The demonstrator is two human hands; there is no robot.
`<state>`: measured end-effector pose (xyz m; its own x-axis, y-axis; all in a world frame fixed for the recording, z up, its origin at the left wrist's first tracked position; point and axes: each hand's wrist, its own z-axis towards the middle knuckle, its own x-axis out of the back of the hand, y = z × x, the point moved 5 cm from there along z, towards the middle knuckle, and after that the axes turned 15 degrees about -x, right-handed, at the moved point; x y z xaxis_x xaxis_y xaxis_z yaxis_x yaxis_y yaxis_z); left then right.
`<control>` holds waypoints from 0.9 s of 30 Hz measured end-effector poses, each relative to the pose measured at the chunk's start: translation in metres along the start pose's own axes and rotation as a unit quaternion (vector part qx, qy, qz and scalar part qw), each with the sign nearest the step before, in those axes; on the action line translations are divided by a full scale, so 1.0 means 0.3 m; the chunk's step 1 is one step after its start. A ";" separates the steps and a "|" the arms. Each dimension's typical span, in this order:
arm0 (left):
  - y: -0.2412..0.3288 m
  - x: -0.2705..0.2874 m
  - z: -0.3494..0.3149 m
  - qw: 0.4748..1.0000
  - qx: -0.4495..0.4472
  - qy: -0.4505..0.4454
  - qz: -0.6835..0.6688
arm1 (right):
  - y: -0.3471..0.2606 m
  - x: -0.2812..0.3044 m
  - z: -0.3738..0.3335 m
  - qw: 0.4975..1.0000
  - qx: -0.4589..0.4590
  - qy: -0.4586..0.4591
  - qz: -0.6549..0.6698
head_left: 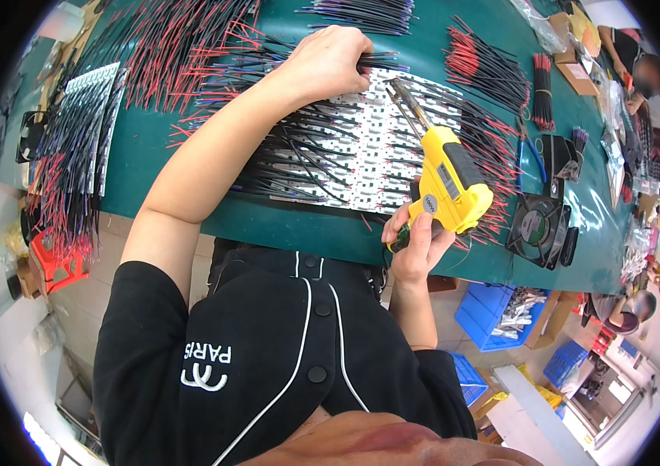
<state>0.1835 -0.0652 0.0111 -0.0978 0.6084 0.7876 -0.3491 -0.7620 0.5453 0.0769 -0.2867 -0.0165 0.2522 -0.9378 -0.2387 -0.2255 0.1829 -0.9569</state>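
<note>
My right hand [417, 245] is wrapped round the handle of a yellow and black soldering gun [454, 182]. Its metal tip points up and left, over a white panel of small circuit boards [369, 144]. Black wires with red and blue ends [310, 151] stick out from both sides of the panel. At the panel's far edge my left hand [334, 64] is closed, its fingers curled round a few thin black wires [384, 60]. The fingertips are partly hidden, so the exact number of wires cannot be made out.
Bundles of red-tipped black wires [485, 66] lie on the green table [268, 225]. A second wired panel [89, 116] overhangs its left side. To the right are blue-handled pliers [533, 155] and a square black fan [538, 231]. Below stand blue crates [493, 314]; people sit farther right.
</note>
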 end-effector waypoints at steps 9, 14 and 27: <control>-0.004 -0.003 0.001 1.000 -0.015 0.007 0.020 | -0.001 -0.009 -0.002 0.999 0.004 -0.015 -0.049; -0.019 -0.011 0.000 1.000 -0.019 0.002 -0.009 | 0.011 -0.005 -0.007 0.999 0.010 -0.015 -0.040; 0.011 -0.004 -0.011 1.000 -0.014 0.021 0.012 | 0.025 -0.017 0.004 0.999 0.000 0.005 -0.033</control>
<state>0.1793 -0.0677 0.0108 -0.1461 0.5993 0.7870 -0.3728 -0.7703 0.5174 0.0750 -0.2801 -0.0228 0.2575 -0.9506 -0.1733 -0.2094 0.1202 -0.9704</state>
